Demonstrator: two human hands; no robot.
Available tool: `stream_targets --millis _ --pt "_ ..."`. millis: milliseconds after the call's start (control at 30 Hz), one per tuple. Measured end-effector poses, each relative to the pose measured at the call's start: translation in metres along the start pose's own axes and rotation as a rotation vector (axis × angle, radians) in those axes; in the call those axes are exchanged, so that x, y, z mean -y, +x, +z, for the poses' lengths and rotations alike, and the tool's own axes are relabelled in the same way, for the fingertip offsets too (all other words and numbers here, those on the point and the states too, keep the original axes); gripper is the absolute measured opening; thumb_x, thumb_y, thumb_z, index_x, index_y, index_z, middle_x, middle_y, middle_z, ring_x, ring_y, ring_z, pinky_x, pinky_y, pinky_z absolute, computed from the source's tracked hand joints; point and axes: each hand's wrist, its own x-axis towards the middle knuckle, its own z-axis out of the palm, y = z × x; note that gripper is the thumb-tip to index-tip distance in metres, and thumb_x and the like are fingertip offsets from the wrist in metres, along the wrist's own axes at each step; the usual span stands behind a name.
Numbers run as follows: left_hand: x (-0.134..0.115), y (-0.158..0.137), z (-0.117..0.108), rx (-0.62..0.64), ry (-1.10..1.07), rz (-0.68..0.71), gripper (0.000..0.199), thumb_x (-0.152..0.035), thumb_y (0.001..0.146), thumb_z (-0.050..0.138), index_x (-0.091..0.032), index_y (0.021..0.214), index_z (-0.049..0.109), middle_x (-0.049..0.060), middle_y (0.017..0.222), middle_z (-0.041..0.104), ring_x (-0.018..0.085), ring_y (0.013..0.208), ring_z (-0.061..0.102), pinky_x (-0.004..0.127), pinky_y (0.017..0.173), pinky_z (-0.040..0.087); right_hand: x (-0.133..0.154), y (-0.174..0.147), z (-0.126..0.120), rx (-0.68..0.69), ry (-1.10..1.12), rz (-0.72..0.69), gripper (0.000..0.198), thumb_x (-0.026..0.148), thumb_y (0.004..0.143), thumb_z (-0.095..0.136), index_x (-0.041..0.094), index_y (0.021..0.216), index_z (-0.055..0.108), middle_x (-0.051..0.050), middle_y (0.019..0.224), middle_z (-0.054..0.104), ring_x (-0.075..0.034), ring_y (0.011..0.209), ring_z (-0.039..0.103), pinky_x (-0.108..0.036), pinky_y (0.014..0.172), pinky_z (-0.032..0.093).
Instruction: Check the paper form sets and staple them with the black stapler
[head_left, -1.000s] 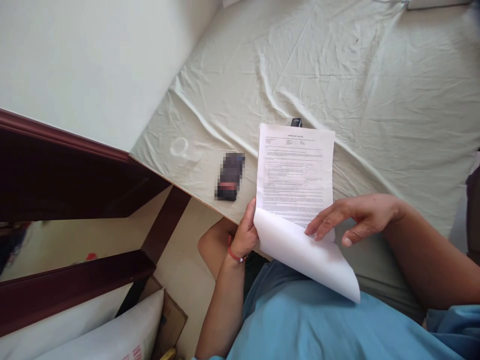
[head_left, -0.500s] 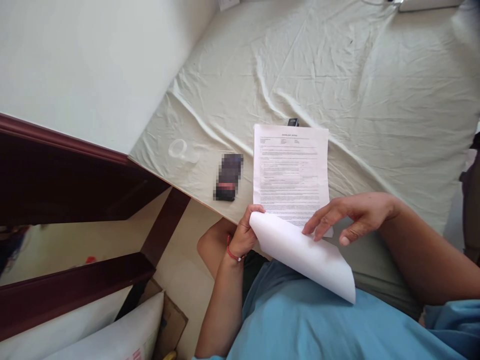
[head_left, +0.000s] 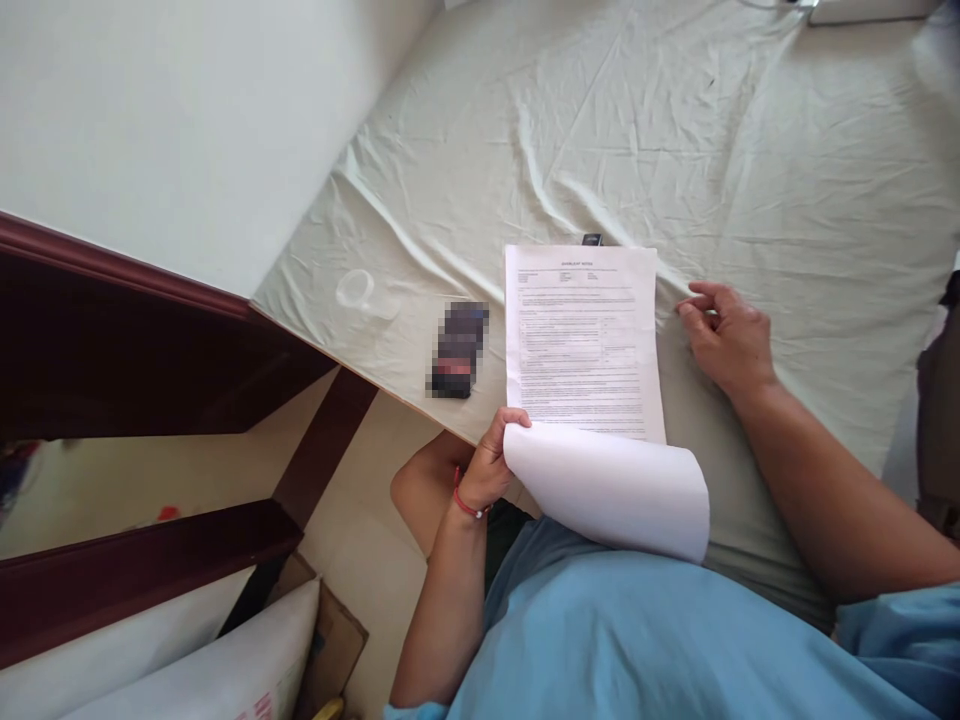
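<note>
A stack of printed paper sheets (head_left: 581, 340) lies on the pale green cloth, its text side up. The near end of the sheets bends over toward my body, showing a blank white back (head_left: 622, 490). My left hand (head_left: 491, 465), with a red band at the wrist, pinches the sheets at their lower left edge. To the right of the stack is my right hand (head_left: 731, 330), apart from the paper. Its fingers are loosely bent and spread from the thumb, with nothing visible in them. A small black object (head_left: 592, 240) pokes out past the sheets' far edge, mostly hidden.
Left of the papers lies a blurred-out dark phone-shaped object (head_left: 457, 350). A clear round plastic lid or cup (head_left: 355, 290) sits farther left. The wrinkled cloth (head_left: 795, 200) covers the surface. Dark red wooden furniture (head_left: 135, 350) and a white sack (head_left: 247, 660) are at lower left.
My right hand has moved from over the bent sheets up and away to the right of the stack. The bent sheets have shifted slightly upward at their right end. My left hand keeps its hold.
</note>
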Motion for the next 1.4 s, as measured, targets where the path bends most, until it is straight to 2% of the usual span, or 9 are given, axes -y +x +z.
stream_targets --millis 200,367,500,700,833,1067,1200,1400 --pt "-0.002 -0.001 -0.001 0.047 -0.013 0.036 0.025 -0.034 0.091 0.074 -0.025 0.106 0.056 -0.002 0.090 0.055 0.013 0.075 0.045 0.024 0.070 0.040 0.005 -0.001 -0.001 0.109 0.126 0.081 0.041 0.037 0.092 0.063 0.021 0.129 0.070 -0.012 0.108 0.083 -0.028 0.091 0.077 -0.047 0.093 0.057" --pt "-0.003 -0.003 -0.002 0.073 -0.017 0.028 0.029 -0.041 0.091 0.075 -0.025 0.105 0.055 -0.004 0.083 0.053 0.013 0.071 0.044 0.025 0.068 0.040 0.008 -0.003 -0.003 0.198 0.187 0.074 0.029 0.040 0.088 0.067 0.023 0.110 0.076 -0.007 0.093 0.083 -0.026 0.084 0.075 -0.044 0.090 0.056" --pt "-0.003 -0.003 -0.003 0.051 0.025 -0.008 0.032 -0.042 0.088 0.078 -0.025 0.103 0.056 -0.002 0.086 0.055 0.014 0.074 0.045 0.025 0.069 0.041 0.009 -0.004 -0.002 0.206 0.214 0.084 0.024 0.045 0.087 0.070 0.025 0.098 0.077 -0.005 0.089 0.081 -0.026 0.081 0.072 -0.043 0.084 0.056" --pt "0.000 -0.004 -0.004 0.035 0.041 -0.002 0.029 -0.039 0.087 0.077 -0.025 0.103 0.058 -0.003 0.087 0.054 0.014 0.074 0.044 0.025 0.069 0.040 0.014 -0.008 0.001 0.118 -0.001 0.058 0.025 0.040 0.091 0.064 0.026 0.109 0.076 -0.007 0.098 0.080 -0.024 0.073 0.068 -0.042 0.081 0.055" --pt "-0.001 -0.004 -0.004 0.029 0.060 -0.001 0.029 -0.040 0.087 0.077 -0.025 0.104 0.058 -0.002 0.088 0.055 0.014 0.075 0.045 0.026 0.070 0.041 0.012 -0.009 0.003 0.126 0.029 0.038 0.030 0.040 0.090 0.065 0.026 0.114 0.075 -0.007 0.104 0.082 -0.024 0.072 0.067 -0.044 0.082 0.056" --pt "-0.002 -0.004 -0.004 0.032 0.065 0.004 0.028 -0.037 0.086 0.078 -0.025 0.102 0.058 -0.002 0.088 0.056 0.014 0.075 0.045 0.025 0.070 0.041 0.018 -0.008 -0.004 0.222 0.049 0.047 0.020 0.039 0.088 0.070 0.026 0.100 0.079 -0.006 0.091 0.081 -0.026 0.078 0.071 -0.045 0.085 0.056" --pt "-0.001 -0.005 -0.004 0.033 0.045 -0.010 0.030 -0.040 0.086 0.078 -0.025 0.102 0.058 -0.002 0.085 0.055 0.014 0.074 0.045 0.026 0.068 0.041 0.018 -0.009 -0.003 0.201 0.091 0.096 0.023 0.042 0.086 0.075 0.026 0.103 0.079 -0.004 0.091 0.080 -0.025 0.077 0.070 -0.043 0.084 0.056" --pt "0.000 -0.006 -0.004 0.025 0.040 -0.023 0.028 -0.040 0.087 0.076 -0.025 0.102 0.058 -0.003 0.085 0.054 0.014 0.073 0.044 0.025 0.067 0.040 0.016 -0.008 0.000 0.205 0.083 0.102 0.026 0.034 0.081 0.081 0.025 0.105 0.077 -0.003 0.089 0.080 -0.023 0.075 0.069 -0.042 0.084 0.057"
